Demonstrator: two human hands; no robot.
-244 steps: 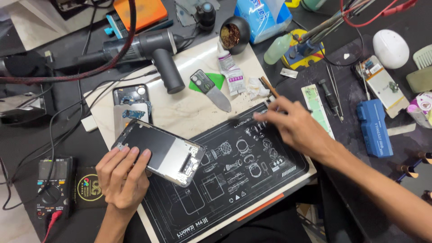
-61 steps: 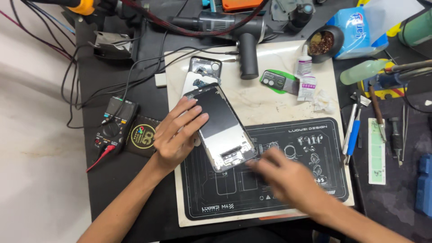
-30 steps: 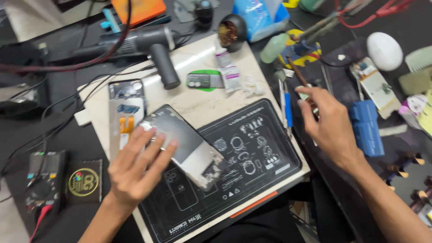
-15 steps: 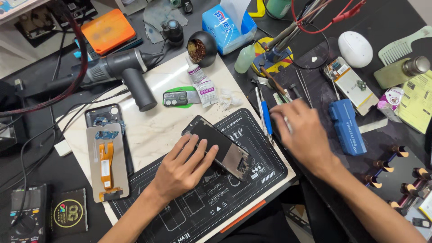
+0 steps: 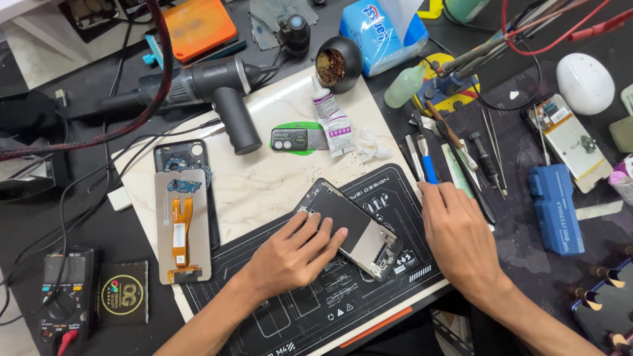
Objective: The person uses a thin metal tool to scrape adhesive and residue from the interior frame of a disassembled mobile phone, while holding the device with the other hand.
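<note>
Phone frame (image 5: 353, 227) half hidden under left hand (image 5: 293, 254), fingers flat; right hand (image 5: 461, 240) fingers spread, tips covering tools.

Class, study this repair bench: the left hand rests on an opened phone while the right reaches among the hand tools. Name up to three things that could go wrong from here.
1. The opened phone lies tilted under the left hand; pressing could flex or scratch it.
2. The right hand reaches among crowded tools; it may knock them.
3. The loose screen with orange flex cable lies exposed over another phone; a snagged wire could drag it.
</note>
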